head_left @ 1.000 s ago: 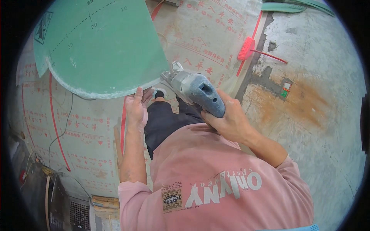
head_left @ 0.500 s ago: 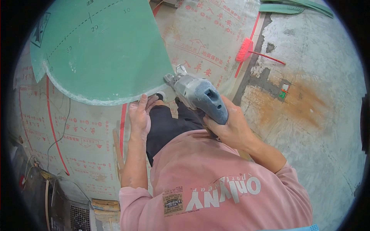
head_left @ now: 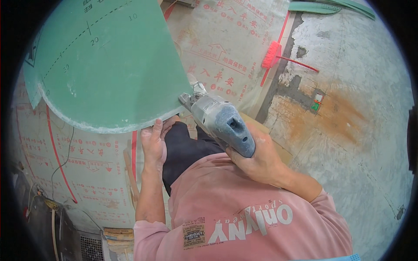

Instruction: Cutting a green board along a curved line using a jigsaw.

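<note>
The concrete floor point(head_left: 344, 174) lies bare on the right, and a pale printed sheet point(head_left: 100, 187) covers its left and middle, probably to shield the surface; above that sheet, at the upper left, is the green board point(head_left: 109, 74), its curved, white-dusted rim turned to the wearer, which seems to keep that rim within easy reach, though what bears its far side is out of view. A pink-red broom point(head_left: 272, 54) lies across the sheet's right edge, well apart from both hands, so it looks merely laid aside. The power tool point(head_left: 213, 115) slants in at the board's lower right corner, nose first; whether it touches cannot be told. The left hand point(head_left: 152, 141) sets its fingers against the rim near that corner, likely as a steady, whether pinching it being unclear; the right hand point(head_left: 260, 158) wraps the tool's blue-grey rear end, apparently to bear its weight and aim it
</note>
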Motion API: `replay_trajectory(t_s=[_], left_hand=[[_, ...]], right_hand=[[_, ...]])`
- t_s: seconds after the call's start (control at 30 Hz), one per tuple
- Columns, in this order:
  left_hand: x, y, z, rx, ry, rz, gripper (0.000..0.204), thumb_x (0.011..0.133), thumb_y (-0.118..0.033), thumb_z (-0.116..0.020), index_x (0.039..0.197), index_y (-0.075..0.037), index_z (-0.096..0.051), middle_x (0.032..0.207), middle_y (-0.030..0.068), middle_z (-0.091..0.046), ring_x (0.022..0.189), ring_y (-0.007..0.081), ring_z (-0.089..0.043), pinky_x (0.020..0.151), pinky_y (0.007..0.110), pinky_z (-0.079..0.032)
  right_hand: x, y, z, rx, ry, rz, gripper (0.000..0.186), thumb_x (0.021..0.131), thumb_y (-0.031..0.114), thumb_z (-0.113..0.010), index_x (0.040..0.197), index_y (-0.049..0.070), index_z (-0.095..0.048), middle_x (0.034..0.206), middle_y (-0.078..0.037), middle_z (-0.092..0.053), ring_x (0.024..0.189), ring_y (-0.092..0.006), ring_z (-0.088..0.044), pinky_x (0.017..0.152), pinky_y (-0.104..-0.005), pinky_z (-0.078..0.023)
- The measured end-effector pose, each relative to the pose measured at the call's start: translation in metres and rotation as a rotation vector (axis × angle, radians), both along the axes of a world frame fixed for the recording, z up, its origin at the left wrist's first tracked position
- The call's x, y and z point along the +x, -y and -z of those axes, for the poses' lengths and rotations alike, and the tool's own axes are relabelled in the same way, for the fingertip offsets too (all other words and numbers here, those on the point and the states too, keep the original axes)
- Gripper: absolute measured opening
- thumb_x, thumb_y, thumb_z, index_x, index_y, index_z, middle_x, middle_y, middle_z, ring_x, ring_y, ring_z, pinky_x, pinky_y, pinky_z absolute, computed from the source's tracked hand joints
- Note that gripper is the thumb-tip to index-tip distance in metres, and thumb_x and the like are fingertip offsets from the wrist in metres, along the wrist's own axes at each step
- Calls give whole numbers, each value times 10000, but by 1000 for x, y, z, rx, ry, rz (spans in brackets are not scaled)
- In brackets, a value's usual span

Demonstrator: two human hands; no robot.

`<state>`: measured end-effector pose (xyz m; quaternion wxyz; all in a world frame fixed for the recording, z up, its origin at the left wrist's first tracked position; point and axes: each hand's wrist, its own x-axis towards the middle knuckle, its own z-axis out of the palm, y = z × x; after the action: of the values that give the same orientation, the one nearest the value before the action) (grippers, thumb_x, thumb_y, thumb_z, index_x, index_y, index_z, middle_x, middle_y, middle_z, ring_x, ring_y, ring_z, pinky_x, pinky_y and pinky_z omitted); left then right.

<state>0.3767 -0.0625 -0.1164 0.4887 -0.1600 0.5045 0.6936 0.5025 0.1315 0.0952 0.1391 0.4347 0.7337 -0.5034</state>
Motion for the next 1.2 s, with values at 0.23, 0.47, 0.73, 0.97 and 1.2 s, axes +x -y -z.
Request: replay_trajectory(t_s=[0.23, 0.47, 0.73, 0.97, 1.2], left_hand=[[-1, 1, 1, -15, -9, 14, 387, 1034, -260, -670, 1301, 12, -609, 1164, 132, -723, 1010, 219, -720, 932, 358, -561], [0, -2, -1, -23, -24, -13, 382, 1036, -265, -668, 1294, 11, -615, 1170, 126, -720, 1009, 217, -720, 924, 357, -557], [5, 1, 7, -7, -42, -49, 356, 1030, -244, -677, 1286, -4, -615, 1162, 114, -712, 1007, 217, -715, 910, 361, -557], [16, -6, 16, -3, -106, -144, 336, 1035, -212, -663, 1264, 29, -616, 1145, 133, -714, 985, 239, -719, 901, 367, -549], [32, -19, 23, -64, -115, -371, 300, 1021, -188, -678, 1221, 25, -612, 1104, 135, -719, 935, 243, -725, 920, 392, -558]], right_hand=[[-5, -3, -2, -46, -1, 43, 305, 887, 71, -717, 1155, 14, -583, 914, -180, -711, 840, -296, -731, 784, -393, -552], [-1, -6, 0, -6, 9, 14, 323, 871, 80, -731, 1159, 14, -601, 924, -197, -709, 875, -335, -729, 801, -405, -546], [8, -43, -21, 0, 121, -208, 332, 832, 74, -733, 1147, 10, -651, 943, -163, -688, 845, -253, -675, 786, -366, -524], [-21, -102, -18, 133, 20, -744, 398, 709, 69, -736, 1086, 8, -623, 862, -219, -626, 796, -435, -634, 716, -456, -504], [-58, -120, -3, 134, -45, -1028, 405, 720, 66, -739, 1104, -9, -636, 873, -238, -647, 815, -431, -655, 718, -439, -509]])
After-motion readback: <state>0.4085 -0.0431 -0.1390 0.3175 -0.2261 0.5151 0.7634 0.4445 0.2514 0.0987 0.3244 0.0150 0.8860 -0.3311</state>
